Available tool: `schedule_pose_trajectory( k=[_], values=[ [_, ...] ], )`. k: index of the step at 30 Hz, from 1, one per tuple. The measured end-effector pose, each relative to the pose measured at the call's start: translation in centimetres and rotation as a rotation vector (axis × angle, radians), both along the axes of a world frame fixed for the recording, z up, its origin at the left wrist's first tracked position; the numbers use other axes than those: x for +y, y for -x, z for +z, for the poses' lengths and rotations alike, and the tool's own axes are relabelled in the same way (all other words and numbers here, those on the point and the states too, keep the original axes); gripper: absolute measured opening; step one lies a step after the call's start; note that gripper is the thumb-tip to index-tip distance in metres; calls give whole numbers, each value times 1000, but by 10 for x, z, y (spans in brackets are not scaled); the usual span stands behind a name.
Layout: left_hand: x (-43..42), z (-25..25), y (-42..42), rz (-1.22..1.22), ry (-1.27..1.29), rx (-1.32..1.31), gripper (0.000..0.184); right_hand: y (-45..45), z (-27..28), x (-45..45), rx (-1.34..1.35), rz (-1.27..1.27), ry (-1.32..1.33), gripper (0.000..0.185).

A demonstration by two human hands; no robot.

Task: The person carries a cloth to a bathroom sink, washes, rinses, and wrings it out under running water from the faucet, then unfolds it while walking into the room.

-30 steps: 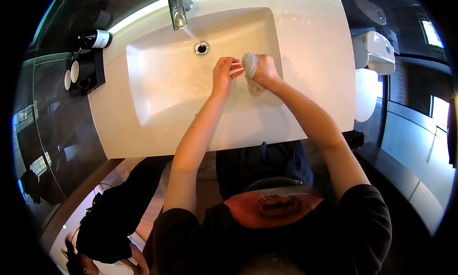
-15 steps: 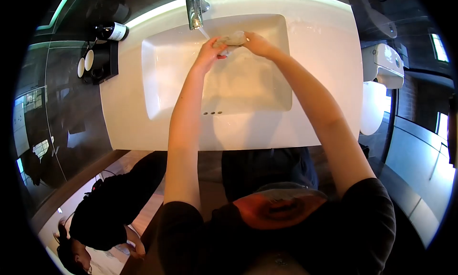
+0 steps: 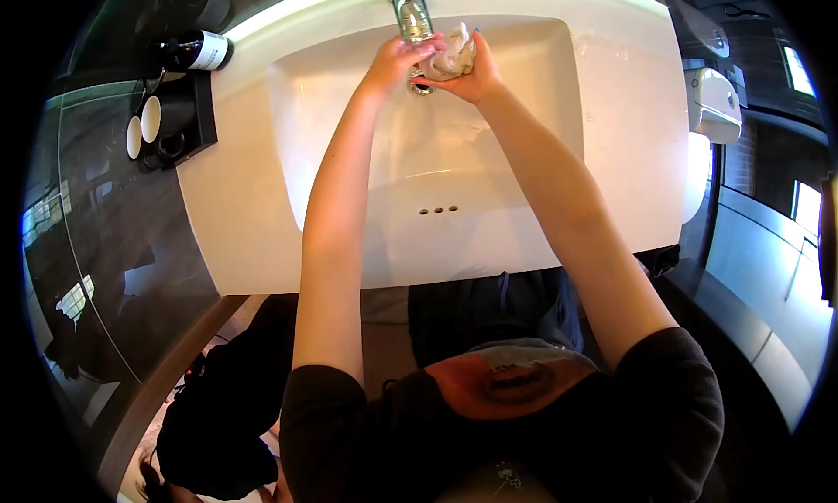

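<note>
A crumpled wet whitish cloth point(image 3: 452, 59) is bunched in my right hand point(image 3: 483, 77), whose thumb and fingers close around it from the right. My left hand point(image 3: 397, 62) is just below the chrome faucet point(image 3: 408, 10), fingers extended toward the cloth's left side. Some of its fingertips are blurred, and whether they touch the cloth is hard to tell. Both hands are over the back of the white sink basin point(image 3: 489, 141). The round drain point(image 3: 421, 86) shows just beneath them.
A dark bottle with a white label point(image 3: 208, 51) stands at the counter's left corner, beside a black tray point(image 3: 203, 110) with white cups point(image 3: 150, 119). A white toilet point(image 3: 714, 101) is at the right. Another person in black point(image 3: 214, 424) is at lower left.
The cloth has turned and bunched up in my right hand. My left fingers have come off their earlier grip and moved under the faucet. The camera view has shifted; the other person sits lower.
</note>
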State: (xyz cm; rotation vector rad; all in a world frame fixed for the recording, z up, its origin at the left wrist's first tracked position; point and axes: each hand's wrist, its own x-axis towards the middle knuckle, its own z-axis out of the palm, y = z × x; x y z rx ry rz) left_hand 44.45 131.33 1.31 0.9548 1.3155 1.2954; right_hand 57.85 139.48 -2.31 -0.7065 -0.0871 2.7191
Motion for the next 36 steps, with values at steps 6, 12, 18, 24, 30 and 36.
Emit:
schedule_pose_trajectory(
  k=[6, 12, 18, 24, 30, 36],
  values=[
    [-40, -23, 56, 392, 19, 76, 19, 48, 13, -22, 22, 74, 7, 55],
    [-60, -28, 65, 518, 109, 41, 18, 62, 6, -5, -71, 348, -16, 39],
    [-64, -31, 44, 462, 112, 44, 18, -8, 23, -18, -197, 784, -451, 33],
    [-62, -39, 11, 414, 110, 42, 18, -88, 31, -52, -353, 877, -1004, 22],
    [-59, -42, -23, 370, 118, 37, 17, -120, 35, -78, -339, 918, -1413, 21],
    [-65, -41, -44, 371, 135, 51, 17, -130, 15, -96, -236, 808, -1831, 14]
  ],
)
